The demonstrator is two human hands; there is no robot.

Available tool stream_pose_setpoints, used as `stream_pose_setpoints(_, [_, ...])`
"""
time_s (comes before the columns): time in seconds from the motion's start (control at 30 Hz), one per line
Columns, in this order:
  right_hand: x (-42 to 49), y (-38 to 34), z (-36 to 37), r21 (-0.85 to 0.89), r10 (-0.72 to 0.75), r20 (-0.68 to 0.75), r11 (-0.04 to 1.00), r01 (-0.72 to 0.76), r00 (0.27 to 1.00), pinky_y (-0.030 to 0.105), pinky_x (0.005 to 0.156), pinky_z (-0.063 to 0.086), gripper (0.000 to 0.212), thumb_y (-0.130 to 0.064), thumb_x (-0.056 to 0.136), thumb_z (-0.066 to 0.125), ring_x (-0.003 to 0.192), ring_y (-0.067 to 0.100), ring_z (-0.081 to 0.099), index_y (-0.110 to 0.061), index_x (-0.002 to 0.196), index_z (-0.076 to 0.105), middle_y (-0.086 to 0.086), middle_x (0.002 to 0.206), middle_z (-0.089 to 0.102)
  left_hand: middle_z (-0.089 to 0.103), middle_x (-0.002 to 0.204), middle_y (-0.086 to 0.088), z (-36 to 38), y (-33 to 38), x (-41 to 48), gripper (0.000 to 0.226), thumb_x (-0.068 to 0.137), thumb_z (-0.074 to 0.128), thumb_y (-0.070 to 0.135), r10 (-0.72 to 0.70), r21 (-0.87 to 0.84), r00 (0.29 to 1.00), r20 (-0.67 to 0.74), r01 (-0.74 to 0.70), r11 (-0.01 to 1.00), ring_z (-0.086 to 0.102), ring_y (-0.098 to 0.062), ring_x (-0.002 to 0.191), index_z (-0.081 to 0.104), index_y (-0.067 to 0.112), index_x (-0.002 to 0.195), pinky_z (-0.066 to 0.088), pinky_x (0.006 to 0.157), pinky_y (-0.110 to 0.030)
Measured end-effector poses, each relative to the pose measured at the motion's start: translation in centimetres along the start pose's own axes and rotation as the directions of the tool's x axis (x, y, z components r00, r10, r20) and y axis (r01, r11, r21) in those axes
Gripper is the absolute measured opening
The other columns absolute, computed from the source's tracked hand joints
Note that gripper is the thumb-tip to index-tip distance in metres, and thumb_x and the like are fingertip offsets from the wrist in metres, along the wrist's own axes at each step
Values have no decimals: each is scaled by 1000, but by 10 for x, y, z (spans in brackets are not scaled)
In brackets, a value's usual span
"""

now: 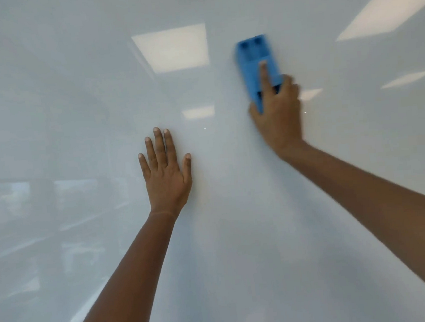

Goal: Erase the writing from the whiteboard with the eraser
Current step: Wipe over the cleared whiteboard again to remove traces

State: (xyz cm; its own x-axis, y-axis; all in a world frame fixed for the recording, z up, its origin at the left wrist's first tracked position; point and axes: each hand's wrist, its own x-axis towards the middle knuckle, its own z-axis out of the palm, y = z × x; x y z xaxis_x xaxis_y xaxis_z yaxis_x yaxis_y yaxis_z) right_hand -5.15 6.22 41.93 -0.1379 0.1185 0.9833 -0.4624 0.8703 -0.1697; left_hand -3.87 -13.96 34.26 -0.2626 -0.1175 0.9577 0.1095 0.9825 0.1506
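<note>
A glossy whiteboard (237, 223) fills the whole head view. My right hand (279, 119) grips a blue eraser (252, 59) and presses it flat against the board at upper right, index finger stretched along its back. The eraser looks blurred by motion. My left hand (165, 172) lies flat on the board at centre, fingers spread and holding nothing. No writing shows anywhere on the visible surface.
The board mirrors ceiling light panels (173, 47) and a dim room with windows at left (42, 198). Both forearms reach in from the bottom edge. No board edge or tray is in view.
</note>
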Motion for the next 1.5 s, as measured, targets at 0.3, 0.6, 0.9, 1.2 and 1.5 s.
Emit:
stream_pose_setpoints(0.3, [-33, 3, 2, -11, -532, 120, 843, 537, 838, 48, 79, 46, 59, -23, 86, 55, 98, 43, 51, -16, 141, 34, 29, 126, 49, -2, 156, -8, 2, -3, -1, 62, 93, 18, 38, 33, 21, 999, -32, -32, 999, -7, -23, 142, 0, 11, 146, -7, 113, -39])
stream_pose_setpoints(0.6, [-38, 166, -42, -28, 167, -206, 984, -176, 964, 44, 94, 33, 62, -23, 90, 54, 107, 46, 44, -13, 144, 26, 33, 124, 44, -1, 156, -10, 3, -8, -2, 62, 93, 20, 37, 71, 21, 996, -48, -70, 997, -6, -24, 142, 2, 9, 146, -7, 113, -39])
stream_pose_setpoints(0.9, [-108, 170, -28, 194, 674, -337, 733, -652, 658, 35, 100, 25, 62, -28, 93, 46, 119, 40, 38, -14, 146, 20, 27, 134, 38, 0, 155, -12, 5, -7, -3, 61, 94, 20, 34, 75, 17, 995, -65, -74, 997, -5, -26, 142, 3, 8, 146, -6, 114, -42])
stream_pose_setpoints(1.2, [-201, 34, 17, 12, -318, -31, 948, 318, 948, 35, 78, 48, 51, -29, 82, 51, 89, 30, 50, -16, 131, 45, 22, 120, 56, 5, 155, -15, 6, -10, -12, 60, 94, 17, 35, 97, 10, 992, -75, -96, 995, 0, -28, 142, 7, 6, 146, -4, 114, -42])
stream_pose_setpoints(1.5, [-163, 118, -23, -21, -647, 119, 757, 654, 753, 35, 79, 50, 34, -30, 94, 42, 90, 33, 61, -20, 122, 58, 26, 108, 65, 8, 154, -14, 4, -19, -23, 63, 92, 12, 38, 132, 20, 990, -48, -131, 991, 3, -25, 141, 9, 5, 145, 1, 114, -43])
